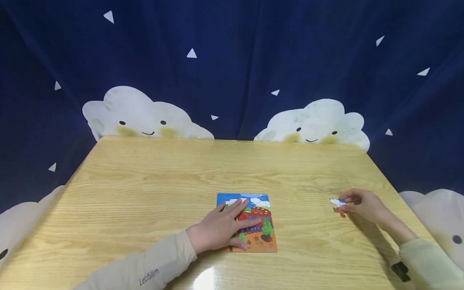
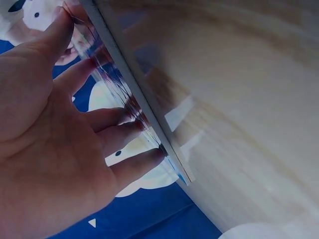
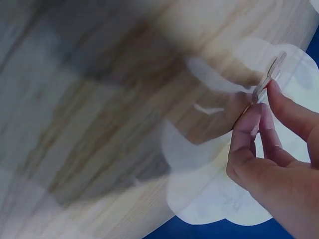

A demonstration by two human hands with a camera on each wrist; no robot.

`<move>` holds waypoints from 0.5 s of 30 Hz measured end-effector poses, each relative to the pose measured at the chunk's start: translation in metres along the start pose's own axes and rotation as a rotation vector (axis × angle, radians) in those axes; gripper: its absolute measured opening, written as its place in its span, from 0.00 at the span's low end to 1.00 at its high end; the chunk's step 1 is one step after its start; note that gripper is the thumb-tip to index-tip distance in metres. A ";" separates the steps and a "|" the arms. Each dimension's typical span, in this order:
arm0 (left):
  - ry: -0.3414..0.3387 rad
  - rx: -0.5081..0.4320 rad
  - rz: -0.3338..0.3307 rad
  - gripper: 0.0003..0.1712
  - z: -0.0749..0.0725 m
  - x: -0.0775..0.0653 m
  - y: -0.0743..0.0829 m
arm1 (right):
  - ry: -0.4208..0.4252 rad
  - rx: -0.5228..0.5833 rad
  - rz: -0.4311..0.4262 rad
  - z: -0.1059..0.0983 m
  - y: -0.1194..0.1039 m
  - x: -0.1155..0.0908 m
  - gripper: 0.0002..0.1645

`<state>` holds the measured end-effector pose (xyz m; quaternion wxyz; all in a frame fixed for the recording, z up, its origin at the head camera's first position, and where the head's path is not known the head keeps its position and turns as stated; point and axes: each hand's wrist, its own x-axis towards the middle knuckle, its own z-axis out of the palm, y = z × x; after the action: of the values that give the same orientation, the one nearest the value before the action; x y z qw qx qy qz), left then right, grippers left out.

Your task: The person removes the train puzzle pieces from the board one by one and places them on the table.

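Note:
A colourful jigsaw puzzle in a flat board lies on the table, showing sky, clouds, a red vehicle-like shape and orange ground. My left hand rests on it with spread, fairly straight fingers, covering its left part. In the left wrist view, the puzzle board appears edge-on under the fingertips of the left hand. To the right, my right hand pinches a small blue, white and red jigsaw piece between thumb and fingers. The right wrist view shows that piece edge-on, tilted up from the table.
The light wooden table has a shiny surface with reflections. A dark blue curtain with white clouds and triangles hangs behind and around it. A small black object sits at the right sleeve.

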<state>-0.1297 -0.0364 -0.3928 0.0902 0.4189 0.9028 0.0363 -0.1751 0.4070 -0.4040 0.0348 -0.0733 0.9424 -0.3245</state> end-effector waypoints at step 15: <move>0.015 0.007 0.011 0.40 -0.001 -0.001 0.001 | -0.010 0.040 0.028 0.000 0.001 -0.003 0.18</move>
<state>-0.1287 -0.0363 -0.3921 0.0817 0.4240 0.9012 0.0366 -0.1725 0.4079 -0.4043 0.0459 -0.0609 0.9364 -0.3425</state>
